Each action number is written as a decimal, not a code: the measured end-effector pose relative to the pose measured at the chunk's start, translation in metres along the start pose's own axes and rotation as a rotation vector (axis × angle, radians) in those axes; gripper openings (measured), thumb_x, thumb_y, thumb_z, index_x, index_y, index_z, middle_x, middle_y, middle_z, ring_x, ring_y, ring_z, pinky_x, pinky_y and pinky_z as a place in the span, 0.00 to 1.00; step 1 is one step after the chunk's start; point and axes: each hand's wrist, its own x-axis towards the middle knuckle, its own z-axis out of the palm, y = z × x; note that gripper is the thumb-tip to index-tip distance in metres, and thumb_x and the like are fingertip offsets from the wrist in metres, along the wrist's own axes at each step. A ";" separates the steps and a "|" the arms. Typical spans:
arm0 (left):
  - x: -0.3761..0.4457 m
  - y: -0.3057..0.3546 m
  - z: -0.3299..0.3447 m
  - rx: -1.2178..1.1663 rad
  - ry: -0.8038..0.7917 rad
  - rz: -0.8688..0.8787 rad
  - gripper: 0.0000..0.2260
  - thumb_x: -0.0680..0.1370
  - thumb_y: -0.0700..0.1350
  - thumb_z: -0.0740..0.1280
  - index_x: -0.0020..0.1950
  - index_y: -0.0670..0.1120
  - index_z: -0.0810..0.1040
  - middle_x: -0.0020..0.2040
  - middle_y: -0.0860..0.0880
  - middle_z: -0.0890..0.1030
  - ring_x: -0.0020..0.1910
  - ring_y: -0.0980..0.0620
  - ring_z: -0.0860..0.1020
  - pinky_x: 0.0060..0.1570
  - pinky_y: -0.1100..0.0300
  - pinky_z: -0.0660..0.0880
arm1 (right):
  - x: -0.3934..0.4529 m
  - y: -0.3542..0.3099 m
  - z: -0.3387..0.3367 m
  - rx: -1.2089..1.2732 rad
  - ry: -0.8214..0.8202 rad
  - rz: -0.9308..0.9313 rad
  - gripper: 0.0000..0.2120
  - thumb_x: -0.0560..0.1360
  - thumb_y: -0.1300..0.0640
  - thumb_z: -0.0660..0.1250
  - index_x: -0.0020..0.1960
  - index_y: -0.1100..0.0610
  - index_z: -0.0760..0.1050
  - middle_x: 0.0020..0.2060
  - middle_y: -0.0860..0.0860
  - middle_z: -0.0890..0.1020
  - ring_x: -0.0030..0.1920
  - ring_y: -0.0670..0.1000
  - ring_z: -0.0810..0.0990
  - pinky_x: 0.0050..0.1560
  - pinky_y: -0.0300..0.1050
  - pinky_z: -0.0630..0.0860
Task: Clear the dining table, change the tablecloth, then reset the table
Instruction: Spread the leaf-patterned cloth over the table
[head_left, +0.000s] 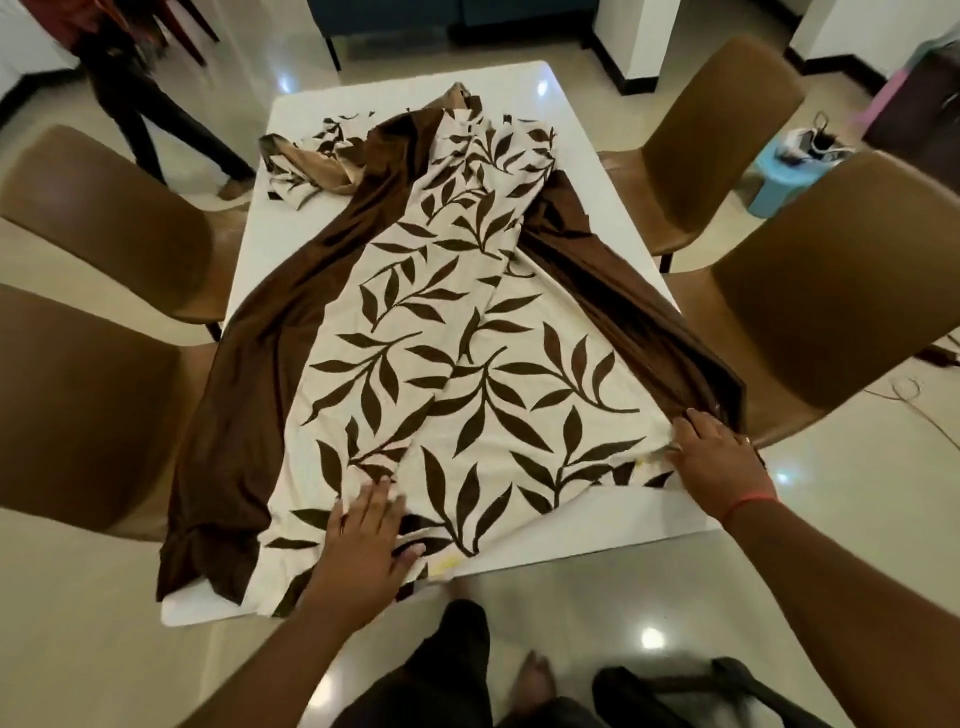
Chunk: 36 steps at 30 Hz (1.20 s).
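A cream tablecloth (457, 332) with dark brown leaf print and plain brown borders lies bunched lengthwise down the white dining table (592, 540). Its far end is crumpled near the table's far edge, and a brown border hangs over the near left corner. My left hand (363, 545) rests flat on the cloth near the table's front edge, fingers straight. My right hand (717, 457) lies on the cloth's right front part, its fingers at the folded brown border by the table's right edge; I cannot tell whether they pinch it.
Four brown chairs stand around the table, two on the left (88, 415) and two on the right (841, 291). Another person's legs (150, 130) are at the far left. A blue stool (784, 176) with small items sits at the far right. A cable (914, 400) lies on the floor.
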 end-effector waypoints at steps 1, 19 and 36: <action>-0.007 0.013 -0.004 -0.010 0.026 0.039 0.34 0.80 0.67 0.44 0.78 0.49 0.64 0.80 0.45 0.60 0.79 0.45 0.57 0.76 0.41 0.54 | -0.001 0.001 -0.002 -0.022 0.054 0.027 0.20 0.81 0.54 0.59 0.72 0.56 0.68 0.70 0.58 0.71 0.68 0.62 0.70 0.64 0.61 0.72; 0.032 0.168 -0.070 -0.257 -0.387 0.339 0.07 0.81 0.46 0.61 0.56 0.46 0.77 0.51 0.48 0.79 0.49 0.50 0.77 0.49 0.55 0.74 | -0.105 0.036 0.004 0.085 0.048 0.001 0.15 0.67 0.66 0.65 0.52 0.56 0.78 0.49 0.56 0.81 0.53 0.61 0.79 0.47 0.52 0.76; 0.027 0.108 -0.044 -0.008 -0.087 0.204 0.27 0.78 0.59 0.65 0.75 0.54 0.65 0.74 0.49 0.66 0.71 0.46 0.66 0.70 0.49 0.67 | -0.100 0.030 -0.003 0.401 0.175 0.277 0.18 0.75 0.55 0.68 0.64 0.56 0.72 0.64 0.59 0.72 0.60 0.64 0.74 0.58 0.58 0.77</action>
